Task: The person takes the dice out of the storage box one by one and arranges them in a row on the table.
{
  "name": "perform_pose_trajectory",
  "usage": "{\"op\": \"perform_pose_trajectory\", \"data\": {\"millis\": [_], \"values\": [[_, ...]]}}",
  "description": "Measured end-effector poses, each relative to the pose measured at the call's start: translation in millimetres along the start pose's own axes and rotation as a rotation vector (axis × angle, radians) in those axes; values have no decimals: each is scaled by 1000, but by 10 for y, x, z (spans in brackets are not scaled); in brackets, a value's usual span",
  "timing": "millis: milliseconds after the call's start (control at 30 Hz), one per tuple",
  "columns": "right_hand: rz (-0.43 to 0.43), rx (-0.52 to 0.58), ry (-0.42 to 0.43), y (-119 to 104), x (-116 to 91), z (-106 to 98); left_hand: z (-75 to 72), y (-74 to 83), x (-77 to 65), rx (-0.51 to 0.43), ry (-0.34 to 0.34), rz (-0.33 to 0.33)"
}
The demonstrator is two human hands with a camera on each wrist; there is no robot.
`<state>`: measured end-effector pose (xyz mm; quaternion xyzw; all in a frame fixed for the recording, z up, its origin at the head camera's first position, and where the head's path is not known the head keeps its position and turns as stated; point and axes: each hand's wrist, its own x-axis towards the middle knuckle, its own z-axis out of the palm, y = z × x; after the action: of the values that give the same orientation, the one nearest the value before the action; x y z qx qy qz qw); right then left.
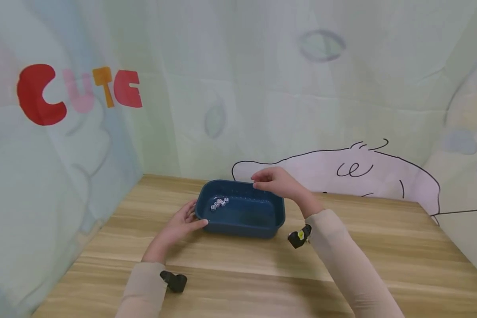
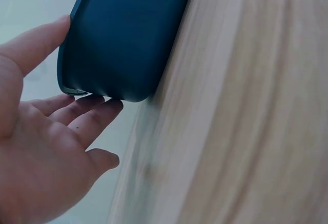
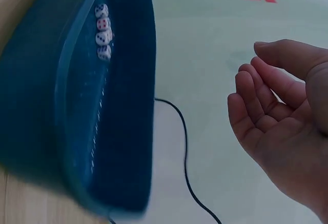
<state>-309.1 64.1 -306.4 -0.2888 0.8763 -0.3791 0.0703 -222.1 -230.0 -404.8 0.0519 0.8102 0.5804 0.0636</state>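
Observation:
A dark blue rectangular tub (image 1: 242,230) stands on the wooden table. Several white dice (image 1: 219,203) lie together in its left part; the right wrist view shows these dice (image 3: 103,32) in a row, one with red pips. My left hand (image 1: 183,225) is at the tub's left end. In the left wrist view the thumb of this hand (image 2: 56,147) touches the rim and three fingertips touch the end wall, the little finger apart. Above the tub's far right rim hovers my right hand (image 1: 278,181), its fingers loosely bent and nothing in them.
The wooden table (image 1: 242,274) reaches back to a printed cloth backdrop (image 1: 175,110) with coloured letters and a line-drawn animal. A small black device (image 1: 175,282) sits at the left wrist, another black device (image 1: 299,237) at the right.

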Motion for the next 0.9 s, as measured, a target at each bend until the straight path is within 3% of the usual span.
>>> {"op": "perform_pose_trajectory", "data": {"millis": [200,400,900], "values": [[24,21,-42,-22,355,279,31,-14,-19,4,12,5],[61,23,-102,-30,606,432,16,8,-28,2,34,12],[239,34,-172,111,785,725,21,34,-51,-2,39,-6]]}}
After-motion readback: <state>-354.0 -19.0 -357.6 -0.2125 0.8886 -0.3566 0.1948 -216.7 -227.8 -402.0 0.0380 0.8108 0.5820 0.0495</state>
